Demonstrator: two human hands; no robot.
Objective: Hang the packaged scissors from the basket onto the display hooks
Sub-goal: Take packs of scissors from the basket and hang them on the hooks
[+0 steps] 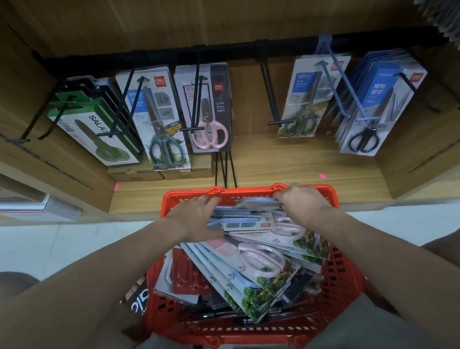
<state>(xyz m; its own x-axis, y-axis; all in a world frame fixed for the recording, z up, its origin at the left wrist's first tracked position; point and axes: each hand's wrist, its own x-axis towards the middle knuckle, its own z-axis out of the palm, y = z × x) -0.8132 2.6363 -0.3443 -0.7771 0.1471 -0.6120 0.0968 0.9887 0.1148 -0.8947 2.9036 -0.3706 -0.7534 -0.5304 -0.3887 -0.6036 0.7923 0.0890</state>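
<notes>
At the far edge of the red basket (345, 280), the left hand (196, 217) lies fingers spread on the top pack of pink-handled scissors (250, 223), thumb under its left end. The right hand (301, 203) curls over the pack's right end near the rim. An empty hook (272, 97) juts from the rail above.

The fingertips of the right hand (304, 204) are hidden behind the packs in the basket (350, 272). The lower packs are buried, and their print is blurred.
</notes>
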